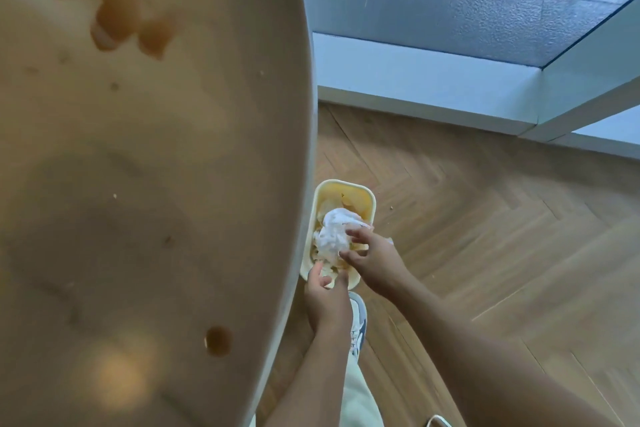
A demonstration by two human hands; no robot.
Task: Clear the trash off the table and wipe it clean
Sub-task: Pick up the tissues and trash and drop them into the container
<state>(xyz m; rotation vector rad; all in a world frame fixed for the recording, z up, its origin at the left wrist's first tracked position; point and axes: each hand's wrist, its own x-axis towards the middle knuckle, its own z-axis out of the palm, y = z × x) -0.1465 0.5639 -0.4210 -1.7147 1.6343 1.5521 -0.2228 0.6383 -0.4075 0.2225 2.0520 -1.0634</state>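
Down on the wooden floor (485, 236), just beside the table's edge, sits a pale yellow bin (363, 199). Inside it lies a crumpled white tissue (334, 236) on top of some yellowish scraps (346, 202), which are too blurred to name. Both hands reach down over the bin. The right hand (372, 255) has its fingers loosely spread and touching the side of the tissue; I cannot tell whether it is pinching the tissue or only brushing it. The left hand (327, 298) is at the bin's near rim, fingers relaxed and parted, gripping nothing. The table (156, 149) bears a large orange-brown spill (114, 10) at its far end, a small round brown drop (218, 340) near the close edge, and scattered crumbs
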